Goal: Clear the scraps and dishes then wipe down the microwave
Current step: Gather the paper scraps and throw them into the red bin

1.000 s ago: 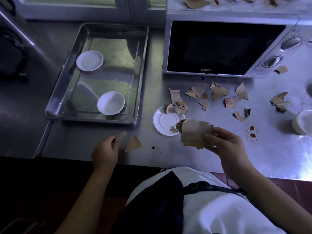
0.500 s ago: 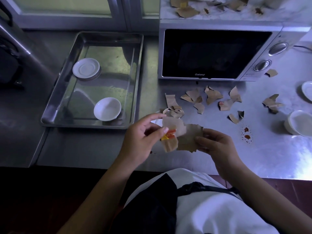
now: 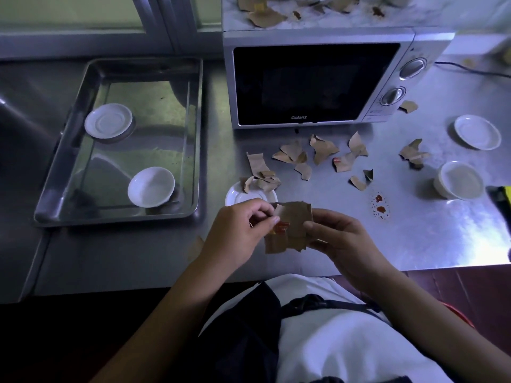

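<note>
Left hand (image 3: 237,230) and right hand (image 3: 340,239) are each pinching a stack of brown paper scraps (image 3: 293,225) above the counter (image 3: 414,230) front. Steel tray (image 3: 199,139) is holding a white saucer (image 3: 108,120) and a white bowl (image 3: 151,186); a second saucer (image 3: 237,195) behind the hands is carrying more scraps (image 3: 262,183).

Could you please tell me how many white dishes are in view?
5: tray saucer, tray bowl, scrap-covered saucer, right saucer, right bowl. Others may hide atop the microwave.
</note>
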`<state>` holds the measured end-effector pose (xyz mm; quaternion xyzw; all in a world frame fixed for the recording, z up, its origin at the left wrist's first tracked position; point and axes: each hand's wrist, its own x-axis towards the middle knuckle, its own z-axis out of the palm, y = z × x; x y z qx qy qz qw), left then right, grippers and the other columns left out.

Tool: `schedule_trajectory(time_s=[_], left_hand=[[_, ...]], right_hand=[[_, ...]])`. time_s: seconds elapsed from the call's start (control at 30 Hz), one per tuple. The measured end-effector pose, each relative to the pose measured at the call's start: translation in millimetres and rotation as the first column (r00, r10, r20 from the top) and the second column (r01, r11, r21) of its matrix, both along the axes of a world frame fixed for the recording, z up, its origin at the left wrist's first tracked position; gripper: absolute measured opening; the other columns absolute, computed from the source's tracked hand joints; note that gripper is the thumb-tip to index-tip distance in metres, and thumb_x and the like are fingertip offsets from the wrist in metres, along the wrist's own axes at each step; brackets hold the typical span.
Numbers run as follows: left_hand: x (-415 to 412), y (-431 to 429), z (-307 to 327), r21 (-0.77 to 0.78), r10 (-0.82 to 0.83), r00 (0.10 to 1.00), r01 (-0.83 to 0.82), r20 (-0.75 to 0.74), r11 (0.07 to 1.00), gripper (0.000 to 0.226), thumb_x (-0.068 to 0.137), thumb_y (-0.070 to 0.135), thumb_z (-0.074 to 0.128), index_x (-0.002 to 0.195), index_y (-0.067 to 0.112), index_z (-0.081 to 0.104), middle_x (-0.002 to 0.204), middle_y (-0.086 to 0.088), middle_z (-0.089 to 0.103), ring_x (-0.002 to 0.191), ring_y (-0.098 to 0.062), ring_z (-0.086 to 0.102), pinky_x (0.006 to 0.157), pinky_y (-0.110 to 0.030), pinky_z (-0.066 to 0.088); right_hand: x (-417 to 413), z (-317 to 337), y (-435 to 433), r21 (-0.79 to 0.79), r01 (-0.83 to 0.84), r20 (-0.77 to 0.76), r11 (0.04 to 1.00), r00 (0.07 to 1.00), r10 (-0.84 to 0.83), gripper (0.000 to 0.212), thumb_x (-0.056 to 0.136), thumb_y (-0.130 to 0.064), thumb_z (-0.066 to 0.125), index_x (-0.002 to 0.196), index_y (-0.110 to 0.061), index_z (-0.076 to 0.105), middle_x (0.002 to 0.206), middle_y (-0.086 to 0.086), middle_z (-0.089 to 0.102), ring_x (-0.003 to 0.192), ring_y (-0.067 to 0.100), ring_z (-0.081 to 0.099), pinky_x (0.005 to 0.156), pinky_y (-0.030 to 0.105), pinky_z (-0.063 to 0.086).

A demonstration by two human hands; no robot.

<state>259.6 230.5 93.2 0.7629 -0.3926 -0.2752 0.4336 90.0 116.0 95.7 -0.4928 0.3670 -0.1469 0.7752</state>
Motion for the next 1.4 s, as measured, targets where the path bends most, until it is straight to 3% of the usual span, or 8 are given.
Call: schedule_trajectory(time_s=[0.27,0.47,0.6,0.73,0.87,1.0,1.13,1.4], left_hand=[[-3,3,-4,-0.046,-0.029,0.995,0.024,-0.099,0.999,0.008,0.082,0.017,0.079,0.085,0.022,0.075,0.073,0.008,0.070,0.065,-0.004,0.063,0.066,-0.016,0.049],[0,11,-1,-0.135,0.112,0.920,-0.174,-0.375,0.975,0.012,0.084,0.006,0.075,0.093,0.013,0.074,0.077,-0.001,0.071,0.066,-0.010,0.065,0.059,-0.021,0.052],[-9,7,4,-0.206,0.096,0.851,-0.232,-0.516,0.951,0.011,0.083,0.001,0.074,0.087,0.011,0.074,0.077,-0.003,0.071,0.066,-0.012,0.064,0.057,-0.023,0.051],[-24,-2,-1,-0.215,0.098,0.873,-0.224,-0.478,0.951,0.010,0.084,0.001,0.073,0.088,0.011,0.074,0.071,0.000,0.068,0.058,-0.010,0.057,0.054,-0.021,0.047],[-27,-3,-8,-0.195,0.119,0.863,-0.242,-0.491,0.950,0.012,0.087,0.000,0.070,0.093,0.010,0.072,0.074,-0.003,0.071,0.065,-0.018,0.067,0.061,-0.028,0.055],[-23,-1,-10,-0.181,0.159,0.898,-0.251,-0.410,0.951,0.016,0.088,-0.002,0.067,0.096,0.012,0.067,0.075,-0.002,0.069,0.066,-0.021,0.070,0.062,-0.031,0.058],[-25,1,-11,-0.167,0.175,0.923,-0.243,-0.343,0.955,0.014,0.088,0.000,0.068,0.096,0.010,0.065,0.072,-0.001,0.067,0.064,-0.020,0.070,0.056,-0.029,0.056],[-30,6,-15,-0.148,0.190,0.940,-0.238,-0.282,0.960,0.013,0.088,0.008,0.071,0.089,0.020,0.065,0.069,0.006,0.066,0.062,-0.015,0.067,0.056,-0.031,0.056]], right_hand=[[1,-7,3,-0.085,0.065,-0.091,0.994,0.993,-0.073,0.021,0.087,0.010,0.060,0.102,0.002,0.072,0.095,0.024,0.074,0.081,0.032,0.069,0.072,0.029,0.060],[1,-12,1,-0.101,0.167,-0.139,0.981,0.974,-0.180,0.022,0.085,0.014,0.061,0.097,0.000,0.073,0.085,0.020,0.073,0.072,0.028,0.066,0.066,0.027,0.059],[-1,-12,2,-0.086,0.142,-0.151,0.986,0.976,-0.154,0.020,0.086,0.011,0.063,0.098,0.000,0.073,0.086,0.018,0.074,0.071,0.023,0.069,0.066,0.023,0.058],[-2,-10,5,-0.082,0.057,-0.154,0.995,0.986,-0.069,0.019,0.087,0.006,0.065,0.102,-0.002,0.074,0.093,0.017,0.076,0.080,0.024,0.072,0.071,0.024,0.057],[-5,-9,5,-0.050,0.046,-0.131,0.998,0.990,-0.052,0.021,0.088,0.007,0.063,0.104,0.000,0.074,0.095,0.019,0.075,0.081,0.025,0.072,0.074,0.028,0.058],[-9,-9,3,-0.007,0.069,-0.112,0.998,0.991,-0.069,0.024,0.085,0.000,0.067,0.109,0.001,0.072,0.105,0.026,0.072,0.091,0.033,0.068,0.092,0.043,0.057],[-9,-6,4,-0.003,0.054,-0.084,0.999,0.995,-0.054,0.035,0.076,-0.009,0.070,0.110,0.000,0.071,0.105,0.022,0.073,0.092,0.033,0.069,0.092,0.041,0.058],[-5,-6,6,-0.055,0.045,-0.088,0.997,0.995,-0.049,0.024,0.083,-0.003,0.068,0.106,-0.002,0.072,0.101,0.019,0.074,0.092,0.034,0.069,0.090,0.041,0.058]])
